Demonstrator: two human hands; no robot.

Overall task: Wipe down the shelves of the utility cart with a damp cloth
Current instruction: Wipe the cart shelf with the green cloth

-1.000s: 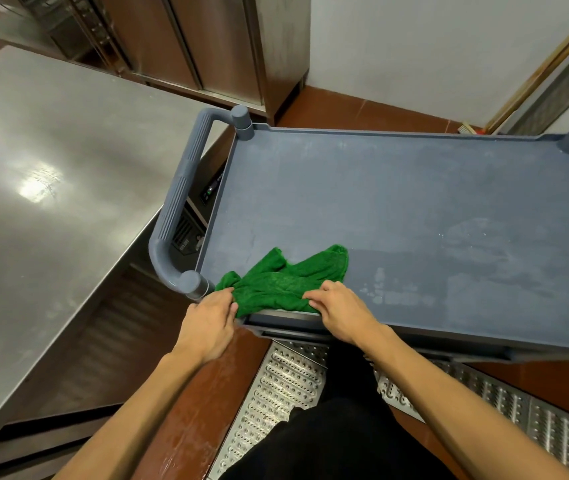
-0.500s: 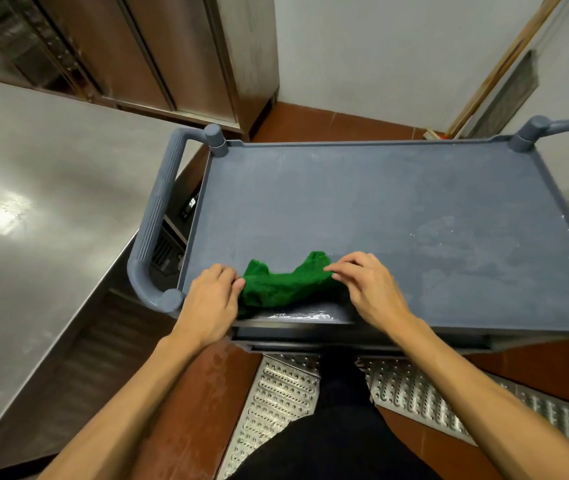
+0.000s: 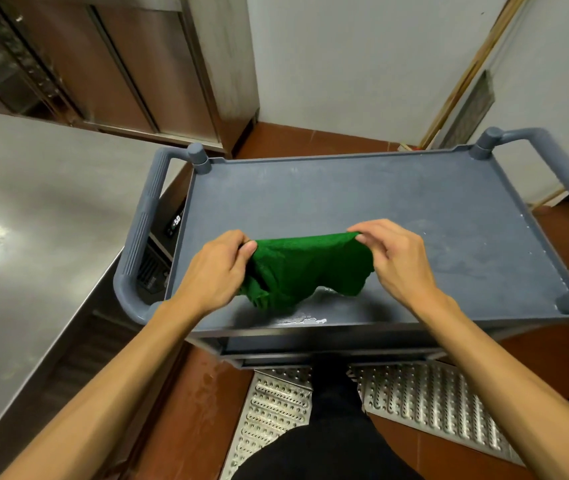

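**Kitchen cart (image 3: 504, 308), green cloth (image 3: 304, 265) held up**

Beneath the grip, the grey top shelf (image 3: 380, 199) of the cart is seen. The cloth is pinched by its upper corners between left hand (image 3: 217, 271) and right hand (image 3: 397, 261), over the shelf's near half.

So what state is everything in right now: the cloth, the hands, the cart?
green cloth: held up and spread between both hands, lower folds sagging toward the shelf.
left hand: pinches the cloth's left end.
right hand: pinches the cloth's right end.
top shelf: streaky, with a wet patch at its near edge.
cabinet doors: closed.
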